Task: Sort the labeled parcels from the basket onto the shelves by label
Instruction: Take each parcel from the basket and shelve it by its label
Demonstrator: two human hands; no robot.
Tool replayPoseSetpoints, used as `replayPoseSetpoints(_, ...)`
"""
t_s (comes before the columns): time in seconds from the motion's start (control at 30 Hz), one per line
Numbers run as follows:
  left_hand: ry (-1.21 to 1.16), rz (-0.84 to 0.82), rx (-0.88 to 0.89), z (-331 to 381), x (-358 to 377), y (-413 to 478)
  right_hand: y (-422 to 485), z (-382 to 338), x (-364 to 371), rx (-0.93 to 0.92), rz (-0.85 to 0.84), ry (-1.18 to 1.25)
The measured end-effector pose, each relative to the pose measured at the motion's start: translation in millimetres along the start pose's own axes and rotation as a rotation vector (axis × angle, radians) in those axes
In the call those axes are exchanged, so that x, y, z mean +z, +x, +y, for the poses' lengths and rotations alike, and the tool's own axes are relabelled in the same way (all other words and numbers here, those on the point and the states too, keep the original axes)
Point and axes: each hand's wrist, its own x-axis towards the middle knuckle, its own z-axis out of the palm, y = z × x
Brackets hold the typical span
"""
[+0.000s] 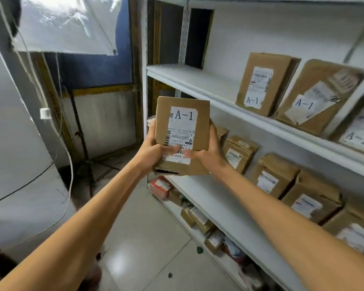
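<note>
Parcel (pixel 183 122) labeled A-1 is held upright in mid-air off the shelving's left end, touching a second brown box (pixel 177 168) just below and behind it. The left hand (pixel 153 148) grasps the left side and the right hand (pixel 208 150) the right side, fingers curled round both boxes and thumbs pressed on the lower label. Beyond, the middle shelf (pixel 219 202) carries a row of brown boxes (pixel 240 154) along its back edge with unreadable labels, and the upper shelf (pixel 198 85) holds A-1 boxes (pixel 261 85) leaning toward its right end.
</note>
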Motion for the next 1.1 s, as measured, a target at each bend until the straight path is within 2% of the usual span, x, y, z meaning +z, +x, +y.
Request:
replayPoseSetpoints(0.13, -0.054, -0.087, 0.022, 2, 9, 51, 30, -4, -21, -0.023, 0.126, -0.022)
replayPoseSetpoints(0.27, -0.047, -0.134, 0.039, 8, 12, 116, 85, -7, -41, -0.019, 0.184, -0.029)
replayPoseSetpoints(0.5, -0.047, -0.204, 0.146, 33, 13, 247, 204, -21, -73, -0.14, 0.294, -0.053)
replayPoseSetpoints(0.67, -0.029, -0.311, 0.215, 54, 2, 327, 268, -30, -85, -0.095, 0.366, -0.033)
replayPoseSetpoints(0.83, 0.003, -0.35, 0.259, 59, -3, 391, 308, -27, -87, -0.087, 0.499, -0.088)
replayPoseSetpoints(1.1, -0.021, -0.591, 0.279, 36, 18, 456, 341, -2, -90, 0.004, 0.692, -0.118)
